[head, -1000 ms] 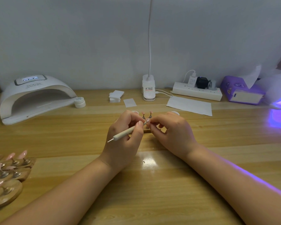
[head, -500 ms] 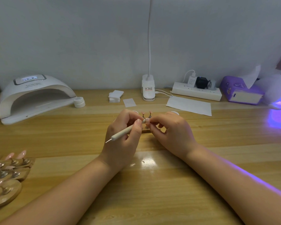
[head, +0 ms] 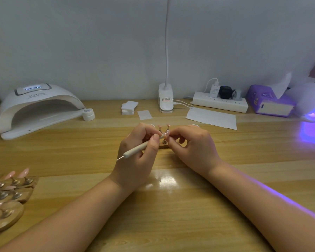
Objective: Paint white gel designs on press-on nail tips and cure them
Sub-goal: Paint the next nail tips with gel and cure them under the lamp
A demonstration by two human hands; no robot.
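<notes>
Pink nail tip (head: 167, 132) pinched by right hand (head: 191, 146) above wooden stand (head: 164, 146); left hand (head: 136, 157) grips dotting pen (head: 140, 147), unchanged since earlier

The wood-grain tan tabletop (head: 171, 215) carried pale pink nail tips on brown wooden stands (head: 11, 180), a white dome curing lamp (head: 36, 108), a purple tissue box (head: 269, 102) and a cream-handled dotting tool (head: 136, 149).
</notes>
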